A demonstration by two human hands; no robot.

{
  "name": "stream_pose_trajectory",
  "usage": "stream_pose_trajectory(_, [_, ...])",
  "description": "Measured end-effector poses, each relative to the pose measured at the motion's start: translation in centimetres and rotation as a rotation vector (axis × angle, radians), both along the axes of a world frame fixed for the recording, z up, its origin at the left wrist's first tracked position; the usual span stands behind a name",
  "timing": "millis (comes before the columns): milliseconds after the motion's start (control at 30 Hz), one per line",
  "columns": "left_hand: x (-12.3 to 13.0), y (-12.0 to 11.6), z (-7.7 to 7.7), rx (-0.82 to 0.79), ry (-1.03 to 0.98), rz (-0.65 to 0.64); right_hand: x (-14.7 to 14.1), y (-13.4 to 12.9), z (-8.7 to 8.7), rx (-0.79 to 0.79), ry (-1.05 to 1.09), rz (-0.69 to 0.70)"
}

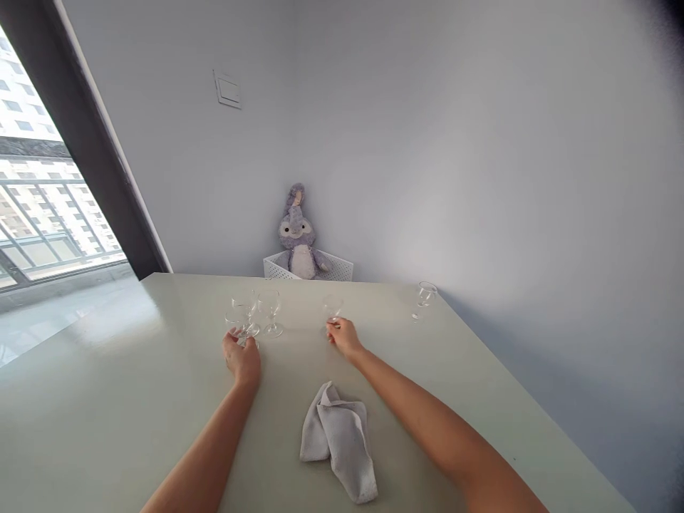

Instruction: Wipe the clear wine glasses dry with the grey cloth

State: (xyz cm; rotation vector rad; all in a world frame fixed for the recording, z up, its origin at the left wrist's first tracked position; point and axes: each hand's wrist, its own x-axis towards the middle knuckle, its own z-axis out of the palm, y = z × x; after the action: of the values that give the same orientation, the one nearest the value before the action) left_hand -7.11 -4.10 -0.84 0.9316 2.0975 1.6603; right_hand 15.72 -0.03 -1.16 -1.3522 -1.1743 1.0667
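Wineglass is pinched below its bowl in our right hand. Our left hand cups another glass, can't tell if clamped tho.

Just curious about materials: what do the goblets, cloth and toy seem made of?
Goblets: clear, glossy, probably glass, since the table shows through; clear plastic is possible. Cloth: matte, soft fabric, judging by its folds. Toy: probably plush, looking fuzzy.

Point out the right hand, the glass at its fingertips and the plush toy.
Right hand (344,335), head view: its back.
Glass (332,307), head view: its bowl.
Plush toy (302,255), head view: its pale belly.
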Motion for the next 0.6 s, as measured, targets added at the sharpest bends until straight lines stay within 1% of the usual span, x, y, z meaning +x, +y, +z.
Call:
stream_pose_trajectory(133, [-0.3,0.1,0.0,-0.030,0.029,0.035,-5.4,-1.1,0.1,0.001,-0.025,0.163])
stream_pose_trajectory(267, [-0.4,0.3,0.0,-0.016,0.056,0.055,-9.1,-1.5,0.6,-0.013,-0.016,0.277])
stream_pose_trajectory(433, [-0.2,0.0,0.2,0.046,0.064,0.081,-12.0,-1.8,1.3,-0.034,0.010,0.339])
stream_pose_trajectory(600, [-0.1,-0.2,0.4,0.042,0.050,0.074,-13.5,-1.9,1.4,-0.064,0.035,0.378])
